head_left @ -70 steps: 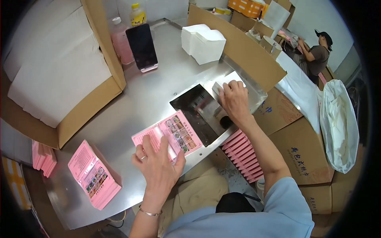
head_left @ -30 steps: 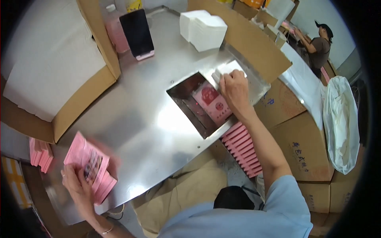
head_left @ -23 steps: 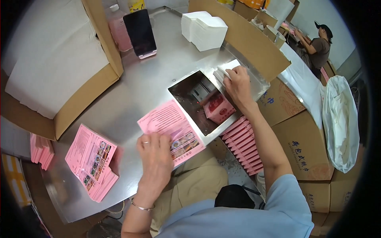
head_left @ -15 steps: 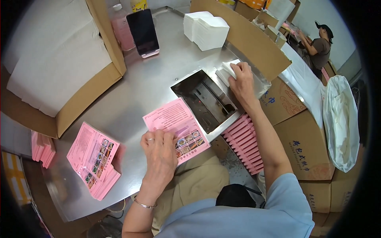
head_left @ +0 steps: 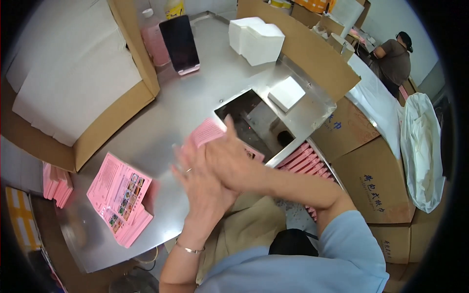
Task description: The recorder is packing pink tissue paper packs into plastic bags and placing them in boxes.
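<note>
My right hand (head_left: 237, 161) lies across my left hand (head_left: 202, 178) over a pink printed sheet (head_left: 209, 132) at the table's front edge. Both hands are blurred by motion. The left fingers reach out at the sheet's left side; the right thumb points up, its other fingers mostly hidden. Whether anything lies between the hands cannot be seen. Just beyond the sheet is a rectangular opening (head_left: 229, 110) in the metal table. A small stack of white tissues (head_left: 288, 94) rests on the ledge right of this opening. A pile of pink printed sheets (head_left: 119, 195) lies to the left.
A taller white tissue stack (head_left: 256, 41) stands at the back, near a phone on a stand (head_left: 180, 44). An open carton (head_left: 117, 110) borders the left. Pink packets (head_left: 305, 158) line up below the opening. Cartons (head_left: 373, 180) are piled right; a person (head_left: 394, 61) works beyond.
My right hand has left the tissue stack and swung left onto the pink sheet, over my left hand. The tissues there now lie uncovered. The far person has turned and leaned forward.
</note>
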A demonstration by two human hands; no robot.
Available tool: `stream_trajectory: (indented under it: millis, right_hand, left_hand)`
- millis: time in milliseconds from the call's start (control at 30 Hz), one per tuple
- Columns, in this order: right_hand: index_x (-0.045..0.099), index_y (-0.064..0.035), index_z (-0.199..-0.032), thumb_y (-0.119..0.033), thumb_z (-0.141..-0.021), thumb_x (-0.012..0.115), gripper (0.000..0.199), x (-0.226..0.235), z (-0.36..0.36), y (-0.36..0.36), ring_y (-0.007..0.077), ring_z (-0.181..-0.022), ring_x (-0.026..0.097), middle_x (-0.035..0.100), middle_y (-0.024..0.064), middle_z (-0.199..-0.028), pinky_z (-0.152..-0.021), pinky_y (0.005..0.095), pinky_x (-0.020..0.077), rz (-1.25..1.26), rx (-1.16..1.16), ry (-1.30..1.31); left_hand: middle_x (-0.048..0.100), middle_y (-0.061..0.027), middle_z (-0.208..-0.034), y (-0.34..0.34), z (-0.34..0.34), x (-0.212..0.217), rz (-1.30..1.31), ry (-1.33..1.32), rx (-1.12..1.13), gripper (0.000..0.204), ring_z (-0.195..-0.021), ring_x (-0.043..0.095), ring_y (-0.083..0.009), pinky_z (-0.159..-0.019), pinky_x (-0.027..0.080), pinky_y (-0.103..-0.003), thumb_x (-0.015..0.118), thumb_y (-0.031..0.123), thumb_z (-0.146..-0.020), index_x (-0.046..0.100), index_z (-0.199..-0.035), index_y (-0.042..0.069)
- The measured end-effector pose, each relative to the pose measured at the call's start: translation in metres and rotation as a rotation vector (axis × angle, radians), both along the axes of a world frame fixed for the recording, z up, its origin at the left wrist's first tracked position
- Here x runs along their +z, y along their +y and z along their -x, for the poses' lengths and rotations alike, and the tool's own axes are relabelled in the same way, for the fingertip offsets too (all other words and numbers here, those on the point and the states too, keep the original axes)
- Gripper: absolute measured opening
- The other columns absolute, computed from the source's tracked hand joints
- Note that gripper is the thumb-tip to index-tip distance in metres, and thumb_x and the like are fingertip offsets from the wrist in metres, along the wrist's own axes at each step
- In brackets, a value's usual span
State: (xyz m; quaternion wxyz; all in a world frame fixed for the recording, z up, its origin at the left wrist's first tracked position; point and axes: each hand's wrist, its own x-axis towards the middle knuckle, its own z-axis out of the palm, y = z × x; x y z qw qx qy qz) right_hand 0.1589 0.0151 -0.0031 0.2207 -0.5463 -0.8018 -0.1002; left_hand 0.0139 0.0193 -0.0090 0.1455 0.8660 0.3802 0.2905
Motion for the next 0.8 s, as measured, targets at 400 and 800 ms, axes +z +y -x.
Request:
stream_trajectory:
  millis: [400,800]
  right_hand:
    - [0.064,-0.0027,-0.076,-0.02,-0.086,0.066,0.02,-0.027,-0.16,0.002,0.0293,-0.089,0.053,0.055,0.013,-0.089,-0.074,0.0417,0.0441,-0.228,-0.636,-0.135]
    - [0.058,-0.0008,-0.124,0.003,-0.081,0.057,0.043,-0.015,-0.116,-0.03,0.0411,-0.117,0.058,0.059,0.023,-0.129,-0.101,0.0509,0.0471,-0.205,-0.161,0.14]
  left_hand:
    - [0.05,-0.0136,-0.123,-0.008,0.006,0.007,-0.215,0.228,0.118,0.059,-0.104,0.045,-0.0337,-0.087,0.033,-0.047,0.075,0.045,-0.075,0.063,-0.12,0.009]
    - [0.053,-0.0158,-0.102,-0.01,0.011,-0.001,0.094,0.032,-0.216,0.058,-0.09,0.052,-0.0354,-0.075,0.042,-0.046,0.073,0.025,-0.074,0.058,-0.126,0.004]
